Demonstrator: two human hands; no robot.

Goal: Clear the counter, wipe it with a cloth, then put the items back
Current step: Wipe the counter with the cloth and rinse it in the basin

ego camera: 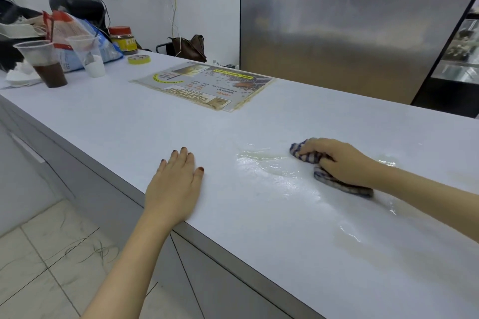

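The bench (129, 124) runs from the upper left of the frame to the lower right. Its front edge cuts diagonally through the lower centre, with the tiled floor (39, 254) below it at lower left. A steel panel (350, 21) stands behind the bench's far edge at upper right.

A wet film (280, 179) covers the bench surface at centre right and extends toward the right edge of the frame. A laminated menu sheet (204, 85) lies flat at upper centre, near the far edge. The bench surface between the sheet and the hands is bare.

The left hand (173, 189) lies palm down at lower centre. Its fingers are straight and together, flat on the bench just inside the front edge, and it holds nothing. The right hand (339, 160) is at centre right with the forearm entering from the right edge. Its fingers curl over a bunched striped cloth (347, 189) and press it onto the bench within the wet film.

A cluster occupies the upper left end of the bench:
- a printed bag (77, 41)
- a cup of dark drink (44, 62)
- a cup with white liquid (89, 55)
- a red-lidded jar (122, 39)
- a yellow tape roll (139, 59), lying flat and apart to the right of the others.
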